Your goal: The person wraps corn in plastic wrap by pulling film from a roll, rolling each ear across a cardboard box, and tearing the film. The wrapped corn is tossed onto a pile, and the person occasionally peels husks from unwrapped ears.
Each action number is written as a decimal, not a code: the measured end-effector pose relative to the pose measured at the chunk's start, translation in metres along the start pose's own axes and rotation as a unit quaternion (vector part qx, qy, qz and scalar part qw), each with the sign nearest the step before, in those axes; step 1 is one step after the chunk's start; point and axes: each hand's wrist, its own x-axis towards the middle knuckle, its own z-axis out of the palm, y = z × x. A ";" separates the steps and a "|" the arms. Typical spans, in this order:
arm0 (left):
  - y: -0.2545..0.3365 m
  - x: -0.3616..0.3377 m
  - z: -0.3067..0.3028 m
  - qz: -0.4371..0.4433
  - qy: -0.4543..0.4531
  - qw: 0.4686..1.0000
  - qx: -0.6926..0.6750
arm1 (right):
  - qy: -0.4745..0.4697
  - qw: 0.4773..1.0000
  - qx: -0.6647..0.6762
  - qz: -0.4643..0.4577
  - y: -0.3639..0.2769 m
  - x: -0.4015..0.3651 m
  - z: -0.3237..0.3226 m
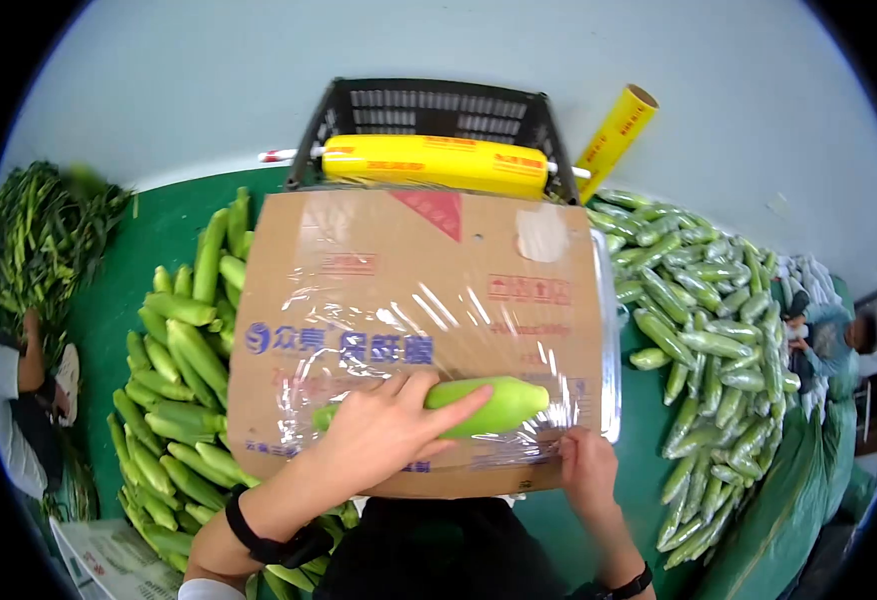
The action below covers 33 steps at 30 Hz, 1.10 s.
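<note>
A light-green vegetable (499,405), which looks like an ear of corn in its husk, lies sideways on clear film (409,335) spread over a cardboard box top. My left hand (389,420) is wrapped over its middle from above, hiding part of it. At the box's lower right, my right hand (587,468) has its fingers pinched together at the edge of the film, beside the pale end of the ear.
A yellow film roll (434,160) spans a black crate (439,95) behind the cardboard (289,230). Unwrapped ears (184,350) are heaped left, film-wrapped ears (719,340) right. A yellow tube (619,130) leans on the wall. People sit at both sides; leaves (44,235) lie far left.
</note>
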 end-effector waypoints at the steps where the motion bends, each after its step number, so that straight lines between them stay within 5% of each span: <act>1: 0.002 0.011 0.007 0.008 -0.014 1.000 0.010 | -0.027 0.999 0.007 0.018 -0.002 -0.004 -0.004; 4: -0.003 0.021 0.018 0.035 -0.019 0.999 -0.003 | -0.020 0.897 0.398 0.193 -0.042 0.004 -0.043; 6: -0.006 0.024 0.020 0.032 0.003 0.999 -0.026 | -0.042 0.932 0.358 0.043 -0.056 0.036 -0.049; 8: -0.008 0.029 0.018 0.018 0.026 0.999 -0.032 | -0.089 0.973 0.204 -0.055 -0.067 0.084 -0.033; 10: -0.014 0.015 0.034 0.054 0.135 0.989 0.015 | -0.038 0.984 0.024 -0.174 -0.064 0.111 0.007; 12: -0.022 -0.019 0.043 0.118 0.253 0.957 0.076 | -0.025 0.986 0.021 -0.162 -0.056 0.127 0.026; 15: -0.017 -0.068 0.047 -0.069 0.185 0.980 0.017 | 0.019 0.989 -0.001 -0.149 -0.053 0.132 0.039; 18: -0.047 -0.116 0.041 -0.155 0.105 0.982 0.017 | 0.034 0.989 -0.019 -0.144 -0.057 0.137 0.042; 20: -0.061 -0.089 0.008 -0.147 0.240 0.959 0.021 | 0.038 0.987 -0.014 -0.154 -0.059 0.140 0.039; 22: -0.059 -0.033 -0.036 -0.134 0.296 0.939 0.116 | 0.034 0.986 0.005 -0.164 -0.058 0.143 0.037; 23: -0.066 -0.002 -0.037 -0.085 0.296 0.950 0.052 | 0.034 0.985 0.015 -0.168 -0.060 0.145 0.036; 24: -0.072 0.025 -0.031 -0.035 0.294 0.955 -0.013 | 0.025 0.984 0.016 -0.175 -0.061 0.146 0.036; 26: -0.082 0.062 0.002 -0.067 0.014 0.997 0.023 | 0.009 0.983 0.013 -0.184 -0.060 0.149 0.033; 29: -0.045 0.063 0.017 -0.106 -0.061 0.992 -0.039 | 0.005 0.985 -0.021 -0.173 -0.055 0.142 0.032; 32: 0.006 0.009 0.001 -0.148 -0.104 0.966 -0.187 | -0.137 0.989 0.000 -0.057 -0.073 0.121 0.016; 33: 0.010 -0.002 0.010 -0.135 -0.072 0.979 -0.134 | -0.171 0.985 -0.009 -0.035 -0.080 0.116 0.016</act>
